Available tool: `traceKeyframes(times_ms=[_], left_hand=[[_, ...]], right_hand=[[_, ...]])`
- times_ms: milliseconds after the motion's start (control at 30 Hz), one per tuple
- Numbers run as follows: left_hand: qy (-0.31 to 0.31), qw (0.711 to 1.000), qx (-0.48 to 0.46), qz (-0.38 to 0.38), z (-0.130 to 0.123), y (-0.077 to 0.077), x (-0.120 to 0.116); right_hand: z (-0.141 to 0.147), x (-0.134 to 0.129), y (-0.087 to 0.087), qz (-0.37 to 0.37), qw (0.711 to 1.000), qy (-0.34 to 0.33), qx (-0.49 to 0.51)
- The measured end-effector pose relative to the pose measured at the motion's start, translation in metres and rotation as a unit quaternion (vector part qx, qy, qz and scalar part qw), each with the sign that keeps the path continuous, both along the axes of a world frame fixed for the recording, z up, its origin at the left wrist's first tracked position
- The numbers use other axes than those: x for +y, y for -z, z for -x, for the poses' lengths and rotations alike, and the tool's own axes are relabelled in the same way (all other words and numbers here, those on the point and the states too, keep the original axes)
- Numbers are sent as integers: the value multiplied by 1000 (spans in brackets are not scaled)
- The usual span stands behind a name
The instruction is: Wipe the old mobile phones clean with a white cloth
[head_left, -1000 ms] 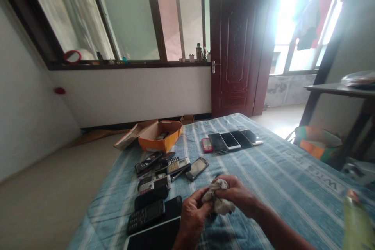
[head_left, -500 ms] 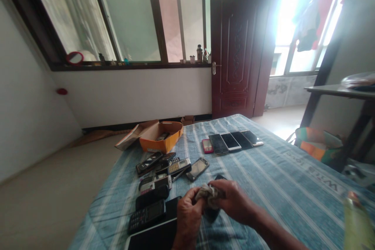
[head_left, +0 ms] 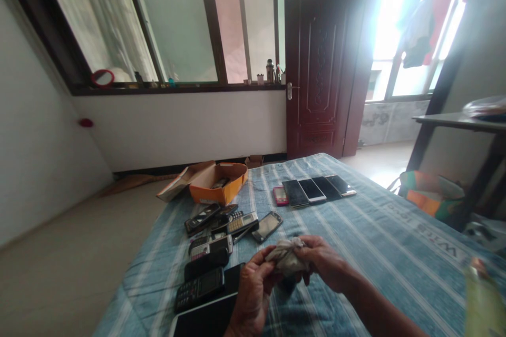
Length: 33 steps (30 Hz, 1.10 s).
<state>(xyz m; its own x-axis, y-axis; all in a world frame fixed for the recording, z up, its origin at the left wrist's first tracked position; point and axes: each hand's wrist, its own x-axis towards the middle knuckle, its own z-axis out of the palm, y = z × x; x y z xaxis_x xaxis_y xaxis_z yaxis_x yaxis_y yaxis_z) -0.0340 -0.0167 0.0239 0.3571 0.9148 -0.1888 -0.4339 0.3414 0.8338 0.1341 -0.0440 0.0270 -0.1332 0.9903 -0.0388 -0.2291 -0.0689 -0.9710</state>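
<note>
A crumpled greyish-white cloth point(head_left: 288, 257) is pinched between my two hands above the bed. My left hand point(head_left: 251, 289) grips its left side with thumb and fingers. From the right, my right hand point(head_left: 326, 264) has its fingers closed on the other side. Just below the cloth is a dark object point(head_left: 288, 285), mostly covered and blurred; I cannot tell if a hand touches it. Left of my left hand lie a black keypad phone point(head_left: 200, 288) and a white-edged tablet point(head_left: 207, 318). A touchscreen phone point(head_left: 268, 226) rests just beyond my hands.
Several old mobile phones point(head_left: 241, 224) lie piled near an open orange box point(head_left: 213, 195). Farther right, several flat smartphones point(head_left: 312, 190) form a row beside a small pink-edged item point(head_left: 281, 196). A yellowish-green object point(head_left: 480, 300) stands at the bed's right edge.
The cloth has been turned and spread out more between my hands, showing a lighter, wider face. The dark end that showed beyond my right hand is now covered.
</note>
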Motion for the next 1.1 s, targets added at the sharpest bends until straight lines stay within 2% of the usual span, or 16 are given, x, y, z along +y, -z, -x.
traceKeyframes(times_ms=[300, 467, 633, 833, 967, 1033, 1100], left_hand=[[-4, 999, -43, 0, 0, -2, -2], [12, 999, -40, 3, 0, 2, 0], [9, 999, -36, 4, 0, 3, 0], [18, 999, -41, 7, -1, 3, -1], [25, 999, -30, 8, -1, 1, -2], [23, 999, -25, 6, -1, -1, -4], [23, 999, -23, 1, -1, -3, -5]], right_hand=[[0, -4, -5, 5, 999, -42, 6], [4, -2, -3, 8, 1000, 11, -28], [7, 0, 2, 5, 998, 26, -58], [7, 2, 6, -27, 992, 88, -81], [6, -1, 3, 7, 998, 27, -50], [5, -1, 1, -1, 999, -8, -53], [5, -1, 1, -21, 998, -6, -63]])
